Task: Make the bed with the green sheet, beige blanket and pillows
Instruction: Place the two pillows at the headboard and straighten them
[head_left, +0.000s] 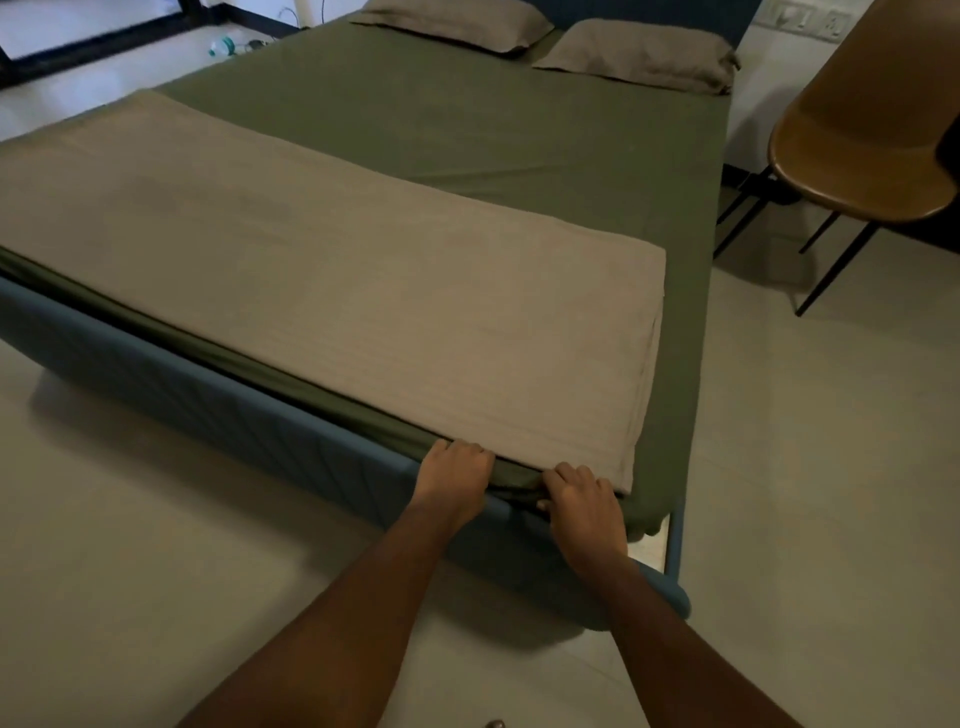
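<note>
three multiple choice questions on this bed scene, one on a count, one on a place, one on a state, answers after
1. How many flat beige pillows lie on the bed?
A one B two C four

2. Where does the folded beige blanket lie?
A across the foot end B over the pillows C off the bed

3. What are the hands doing?
A hanging free B lifting a pillow C gripping the edge of the smooth green sheet

Answers:
1 B, two lie side by side at the head end.
2 A, it spans the end nearest the person.
3 C, left hand and right hand curl round the sheet's edge at the foot.
</note>
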